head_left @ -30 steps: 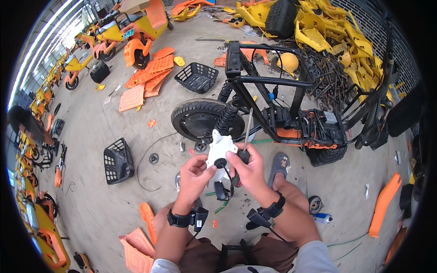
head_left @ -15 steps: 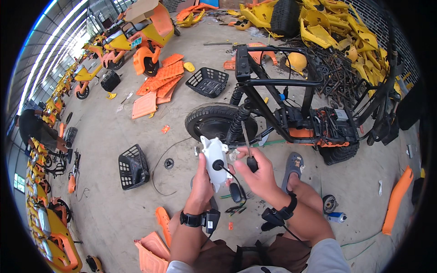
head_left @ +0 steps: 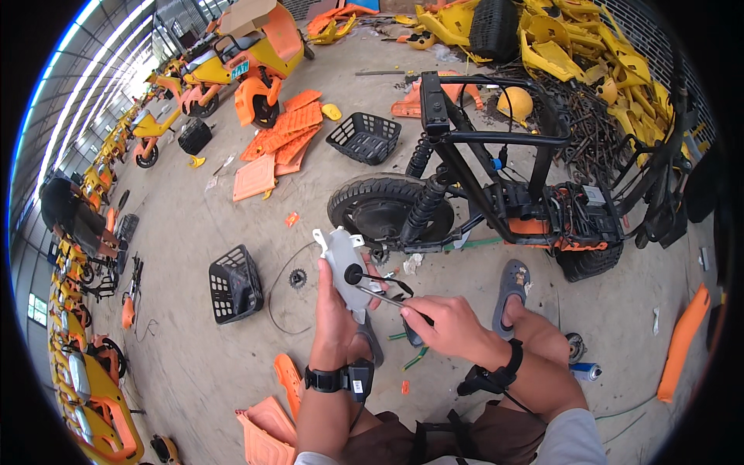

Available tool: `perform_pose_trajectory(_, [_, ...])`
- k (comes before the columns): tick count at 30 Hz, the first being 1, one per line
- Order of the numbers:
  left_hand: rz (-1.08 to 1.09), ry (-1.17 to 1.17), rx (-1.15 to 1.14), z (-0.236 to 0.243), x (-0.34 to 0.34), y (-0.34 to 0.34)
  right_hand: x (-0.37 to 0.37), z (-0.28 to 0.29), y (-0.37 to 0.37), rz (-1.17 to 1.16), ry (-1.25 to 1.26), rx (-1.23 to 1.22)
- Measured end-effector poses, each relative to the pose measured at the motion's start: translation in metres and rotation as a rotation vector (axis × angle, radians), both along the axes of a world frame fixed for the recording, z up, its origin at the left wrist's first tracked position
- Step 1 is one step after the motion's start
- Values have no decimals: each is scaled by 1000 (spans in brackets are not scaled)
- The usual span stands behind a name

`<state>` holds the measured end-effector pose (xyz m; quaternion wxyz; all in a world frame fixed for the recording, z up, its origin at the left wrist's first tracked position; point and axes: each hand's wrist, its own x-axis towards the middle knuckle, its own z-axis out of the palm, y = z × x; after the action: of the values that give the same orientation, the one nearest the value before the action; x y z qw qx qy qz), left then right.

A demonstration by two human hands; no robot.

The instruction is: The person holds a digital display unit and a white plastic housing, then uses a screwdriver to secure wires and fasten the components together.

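Note:
My left hand [head_left: 335, 316] is closed round a whitish plastic housing [head_left: 343, 252], which has mounting tabs and a round black fitting [head_left: 354, 274] with a cable coming out of it. My right hand [head_left: 446, 324] grips a screwdriver [head_left: 380, 297] by its dark handle, its metal shaft lying across the housing with the tip at or just beside the fitting; I cannot tell whether it touches. The cable runs down behind my hands to dark connectors that are partly hidden.
A stripped scooter frame [head_left: 496, 137] with rear wheel [head_left: 349, 203] stands ahead. Around lie black baskets [head_left: 236, 284], orange panels [head_left: 291, 124], yellow panels [head_left: 550, 43], a sprocket [head_left: 297, 279] and a spray can [head_left: 585, 371]. A person [head_left: 70, 213] bends beside parked scooters at left.
The screwdriver has swung from upright down across the housing as my right hand moved lower. My left hand still holds the housing, and the view has shifted slightly.

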<state>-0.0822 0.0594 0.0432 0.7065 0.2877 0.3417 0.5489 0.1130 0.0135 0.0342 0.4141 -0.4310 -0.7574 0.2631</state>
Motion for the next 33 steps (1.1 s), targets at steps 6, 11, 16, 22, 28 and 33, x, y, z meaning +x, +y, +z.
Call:
perform_pose_trajectory(6, [4,-28,-31,-1,-2,-1,-2,-5,3,-8,12,-3])
perform_pose_trajectory(11, [20,52,-30,5,2,-4,-3,-3,2,1,1,-15])
perform_pose_trajectory(16, [7,114,22,2,3,-3,-2,-3,2,18,10,-78])
perform_pose_trajectory(22, [57,233,-4,8,11,-4,-5,-2,-2,69,137,-303])
perform_pose_trajectory(28, [86,301,5,11,15,-6,-4,0,-5,152,248,-560])
perform_pose_trajectory(33, [96,314,13,8,16,-5,-1,6,-4,224,344,-805])
